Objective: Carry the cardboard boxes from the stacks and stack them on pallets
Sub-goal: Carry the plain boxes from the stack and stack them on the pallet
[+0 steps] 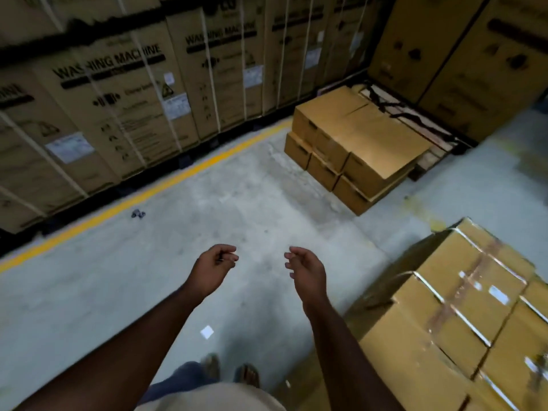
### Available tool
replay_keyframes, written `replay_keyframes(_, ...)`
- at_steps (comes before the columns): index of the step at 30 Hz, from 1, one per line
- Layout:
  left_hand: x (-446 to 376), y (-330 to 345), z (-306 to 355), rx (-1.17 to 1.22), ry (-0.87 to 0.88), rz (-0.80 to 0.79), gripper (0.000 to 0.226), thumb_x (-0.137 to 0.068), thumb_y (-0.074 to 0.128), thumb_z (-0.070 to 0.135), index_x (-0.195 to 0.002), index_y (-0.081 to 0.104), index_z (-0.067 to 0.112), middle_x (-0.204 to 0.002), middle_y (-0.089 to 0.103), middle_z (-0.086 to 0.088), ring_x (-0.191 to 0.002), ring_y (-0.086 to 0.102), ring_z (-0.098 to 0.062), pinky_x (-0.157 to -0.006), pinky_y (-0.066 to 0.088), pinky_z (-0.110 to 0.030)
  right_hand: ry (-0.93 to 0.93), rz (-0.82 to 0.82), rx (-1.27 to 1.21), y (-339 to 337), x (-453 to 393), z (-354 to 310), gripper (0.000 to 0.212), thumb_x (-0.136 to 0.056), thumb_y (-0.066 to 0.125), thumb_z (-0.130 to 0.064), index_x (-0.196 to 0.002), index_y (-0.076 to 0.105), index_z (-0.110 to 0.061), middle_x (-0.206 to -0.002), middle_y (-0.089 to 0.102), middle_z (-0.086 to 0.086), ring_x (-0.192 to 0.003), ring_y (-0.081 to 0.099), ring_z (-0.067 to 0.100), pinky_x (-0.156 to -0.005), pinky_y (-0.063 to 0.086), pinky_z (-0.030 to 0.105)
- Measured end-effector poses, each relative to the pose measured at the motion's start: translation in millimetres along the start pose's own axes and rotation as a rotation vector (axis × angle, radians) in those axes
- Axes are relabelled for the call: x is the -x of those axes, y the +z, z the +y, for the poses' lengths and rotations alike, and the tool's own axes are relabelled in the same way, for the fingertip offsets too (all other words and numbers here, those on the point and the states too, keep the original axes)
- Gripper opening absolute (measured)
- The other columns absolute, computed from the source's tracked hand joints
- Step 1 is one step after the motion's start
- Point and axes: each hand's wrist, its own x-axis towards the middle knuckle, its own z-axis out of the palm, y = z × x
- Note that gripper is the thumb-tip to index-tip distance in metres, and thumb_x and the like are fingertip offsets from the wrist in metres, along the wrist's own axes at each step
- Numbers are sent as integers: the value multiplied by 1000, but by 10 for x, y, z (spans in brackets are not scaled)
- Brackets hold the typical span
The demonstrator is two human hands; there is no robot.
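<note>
My left hand (214, 266) and my right hand (305, 269) hang in front of me over the bare floor, fingers loosely curled, holding nothing. To my right stands a stack of taped brown cardboard boxes (462, 310), its near corner beside my right forearm. Farther ahead on the right, several plain cardboard boxes (355, 143) sit two layers high on a wooden pallet (430, 157) whose slats show behind them.
A wall of tall washing machine cartons (124, 93) runs along the left and back behind a yellow floor line (148, 192). More big cartons (462, 54) stand at the back right. A small dark scrap (138, 214) and a white paper bit (207, 332) lie on the concrete.
</note>
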Motion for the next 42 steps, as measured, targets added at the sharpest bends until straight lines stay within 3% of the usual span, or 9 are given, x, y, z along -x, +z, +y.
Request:
replay_keyframes(3, -685, -50, 109, -60, -12, -47, 27, -97, 50, -14, -116, 64, 0, -100, 71, -19, -89, 66, -28, -67, 51, -12, 20, 59, 44, 109, -740, -91, 11, -88, 73, -28, -98, 75, -25, -94, 79, 4, -88, 74, 22, -81, 56, 41)
replay_keyframes(6, -1394, -64, 130, -176, -52, -79, 27, -98, 48, -16, -116, 64, -4, -99, 70, -20, -84, 65, -27, -65, 51, -11, 75, 133, 21, 227, -1470, 94, 28, -70, 68, -55, -90, 75, -37, -97, 79, -3, -96, 75, 24, -95, 58, 49)
replay_keyframes(9, -2268, 48, 252, -209, -48, -145, 26, -98, 49, -16, -118, 63, -9, -103, 69, -22, -82, 65, -20, -66, 51, -9, 116, 158, -4, 373, -2125, 154, 26, -67, 65, -61, -89, 74, -53, -100, 79, -5, -97, 75, 22, -97, 58, 51)
replay_keyframes(14, -3616, 307, 734, -228, -8, -285, 24, -100, 50, -12, -112, 66, 1, -97, 71, -14, -82, 67, -19, -69, 49, -9, 178, 257, -21, 532, -3035, -60, 19, -71, 72, -55, -90, 75, -50, -101, 79, -2, -99, 75, 20, -98, 58, 48)
replay_keyframes(19, -4748, 773, 1364, -259, 58, -444, 27, -97, 54, -10, -112, 68, 8, -97, 75, -4, -80, 70, -2, -72, 50, -10, 227, 343, -49, 586, -3785, -928, 11, -98, 68, -16, -101, 72, -26, -106, 77, 11, -89, 71, 21, -81, 54, 35)
replay_keyframes(25, -6006, 1535, 2018, -253, 76, -550, 28, -96, 54, -12, -115, 65, 4, -101, 72, -15, -88, 67, -20, -74, 50, -10, 247, 412, -93, 334, -5063, -1348, 16, -100, 65, -12, -114, 72, -14, -109, 76, 12, -95, 71, 25, -82, 55, 31)
replay_keyframes(30, -7191, 1950, 2574, -274, 74, -515, 26, -98, 62, -1, -109, 69, 22, -107, 75, -12, -96, 70, -23, -85, 52, -29, 249, 353, -133, 118, -6375, -1820, 17, -102, 63, -15, -117, 69, -20, -114, 73, 5, -103, 69, 21, -92, 57, 37)
replay_keyframes(37, -8713, 2250, 3394, -241, 21, -428, 24, -99, 55, -10, -115, 65, 4, -103, 72, -14, -88, 68, -19, -71, 52, -12, 253, 254, -43, 61, -8236, -2769, 18, -101, 66, -19, -103, 69, -37, -108, 74, -5, -103, 71, 18, -97, 59, 46)
replay_keyframes(42, -10086, 2504, 3560, -316, -17, -471, 35, -96, 55, -15, -100, 67, 19, -85, 76, 7, -91, 68, -26, -85, 54, -35, 269, 267, -17, 118, -9497, -2993, 17, -100, 67, -17, -114, 71, -24, -116, 73, 0, -111, 69, 20, -103, 55, 48)
